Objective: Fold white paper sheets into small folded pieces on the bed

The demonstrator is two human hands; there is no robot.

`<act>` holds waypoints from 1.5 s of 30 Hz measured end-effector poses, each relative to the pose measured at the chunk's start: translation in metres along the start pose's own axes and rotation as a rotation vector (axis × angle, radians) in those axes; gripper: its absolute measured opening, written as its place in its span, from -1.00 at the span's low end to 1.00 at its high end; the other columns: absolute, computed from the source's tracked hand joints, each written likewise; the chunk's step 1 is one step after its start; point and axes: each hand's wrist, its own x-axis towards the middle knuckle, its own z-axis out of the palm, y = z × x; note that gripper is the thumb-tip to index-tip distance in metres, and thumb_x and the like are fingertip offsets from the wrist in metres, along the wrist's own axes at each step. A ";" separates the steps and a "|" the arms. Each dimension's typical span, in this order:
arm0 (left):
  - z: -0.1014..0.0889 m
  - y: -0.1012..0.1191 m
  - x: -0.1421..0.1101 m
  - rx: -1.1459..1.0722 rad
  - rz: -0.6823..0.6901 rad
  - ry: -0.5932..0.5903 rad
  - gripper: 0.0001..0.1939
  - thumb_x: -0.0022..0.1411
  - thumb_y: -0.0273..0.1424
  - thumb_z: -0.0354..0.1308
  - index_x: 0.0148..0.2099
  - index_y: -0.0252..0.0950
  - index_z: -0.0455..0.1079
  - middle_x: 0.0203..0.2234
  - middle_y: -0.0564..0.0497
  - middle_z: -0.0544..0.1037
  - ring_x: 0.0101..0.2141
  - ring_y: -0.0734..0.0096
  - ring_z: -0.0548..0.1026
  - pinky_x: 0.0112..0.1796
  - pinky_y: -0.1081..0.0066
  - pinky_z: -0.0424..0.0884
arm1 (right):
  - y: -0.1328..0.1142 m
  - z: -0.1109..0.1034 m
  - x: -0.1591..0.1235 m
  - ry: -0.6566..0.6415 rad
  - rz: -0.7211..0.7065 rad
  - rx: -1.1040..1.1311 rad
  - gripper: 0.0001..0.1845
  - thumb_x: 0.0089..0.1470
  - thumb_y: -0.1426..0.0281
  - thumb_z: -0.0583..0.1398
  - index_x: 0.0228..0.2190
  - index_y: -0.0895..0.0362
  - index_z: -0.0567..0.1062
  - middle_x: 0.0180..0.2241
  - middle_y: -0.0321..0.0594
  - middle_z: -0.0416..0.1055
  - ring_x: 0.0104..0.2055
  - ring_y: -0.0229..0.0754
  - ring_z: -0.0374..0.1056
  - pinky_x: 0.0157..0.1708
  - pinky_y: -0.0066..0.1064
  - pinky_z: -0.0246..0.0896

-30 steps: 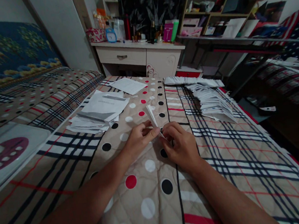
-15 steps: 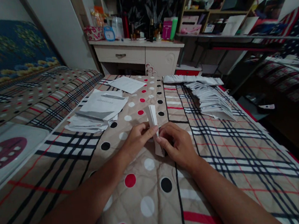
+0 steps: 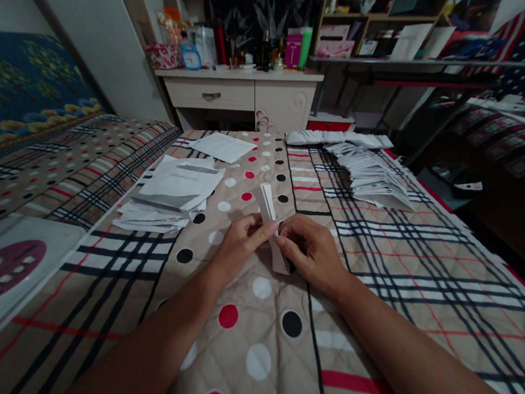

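Between my two hands a folded strip of white paper stands on edge over the bedspread. My left hand pinches it from the left, thumb across the near face. From the right, my right hand grips the paper's lower part with thumb and curled fingers; some of those fingertips are hidden. To the left lies a pile of loose printed sheets. On the right a row of folded papers leans together, with a long bundle of folded paper behind it.
A patterned bedspread covers the bed beneath everything. One white sheet lies farther back. At the left edge rests a white item with a maroon oval print. Beyond the bed stands a white dresser crowded with bottles and boxes.
Almost nothing differs. My right thumb has shifted slightly on the folded paper, while both hands stay in the same place.
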 end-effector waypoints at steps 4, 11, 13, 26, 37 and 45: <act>-0.001 0.000 0.000 -0.006 -0.013 -0.009 -0.60 0.12 -0.14 0.26 -0.17 -0.39 0.52 -0.20 -0.14 0.60 -0.14 0.21 0.52 -0.13 0.34 0.40 | 0.000 0.000 0.000 0.000 0.003 0.001 -0.77 0.19 0.26 0.14 -0.44 0.11 0.40 -0.44 -0.27 0.35 -0.40 -0.25 0.29 -0.38 -0.41 0.13; -0.001 0.002 0.000 -0.018 -0.008 -0.020 -0.61 0.11 -0.15 0.27 -0.18 -0.39 0.52 -0.23 -0.12 0.60 -0.20 0.26 0.52 -0.16 0.36 0.39 | 0.003 0.001 0.000 -0.002 0.047 0.039 -0.76 0.17 0.24 0.17 -0.44 0.13 0.43 -0.44 -0.27 0.35 -0.42 -0.26 0.28 -0.41 -0.42 0.11; -0.001 0.003 0.000 -0.023 -0.014 -0.032 -0.61 0.11 -0.15 0.27 -0.18 -0.41 0.52 -0.26 -0.12 0.60 -0.24 0.29 0.52 -0.20 0.38 0.39 | 0.004 0.001 0.000 0.004 0.054 0.049 -0.77 0.15 0.24 0.18 -0.45 0.13 0.43 -0.46 -0.28 0.35 -0.44 -0.27 0.27 -0.43 -0.43 0.10; 0.004 -0.002 0.001 0.062 0.025 0.003 -0.59 0.10 -0.30 0.26 -0.04 -0.42 0.46 -0.20 -0.15 0.61 -0.21 0.23 0.56 -0.15 0.31 0.46 | 0.002 0.003 -0.002 0.091 0.052 -0.262 -0.78 0.15 0.42 0.06 -0.15 0.14 0.39 -0.38 -0.21 0.49 -0.46 -0.19 0.37 -0.43 -0.40 0.09; 0.007 0.001 -0.010 1.037 0.884 0.144 -0.46 0.16 -0.70 0.02 0.14 -0.19 0.36 0.34 -0.12 0.09 0.30 0.10 0.13 0.21 0.01 0.23 | 0.012 0.006 0.000 0.178 0.175 -0.456 -0.85 0.06 0.35 0.14 -0.29 0.11 0.42 -0.57 -0.30 0.40 -0.56 -0.19 0.27 -0.51 -0.42 -0.07; 0.014 0.011 -0.017 1.351 0.841 0.262 -0.83 0.28 -0.50 0.10 -0.23 -0.25 0.53 0.28 -0.13 0.24 0.23 0.01 0.23 0.11 0.05 0.34 | 0.011 0.002 -0.002 0.219 0.110 -0.307 -0.84 0.17 0.40 0.07 -0.24 0.12 0.42 -0.55 -0.34 0.37 -0.56 -0.25 0.27 -0.49 -0.44 0.01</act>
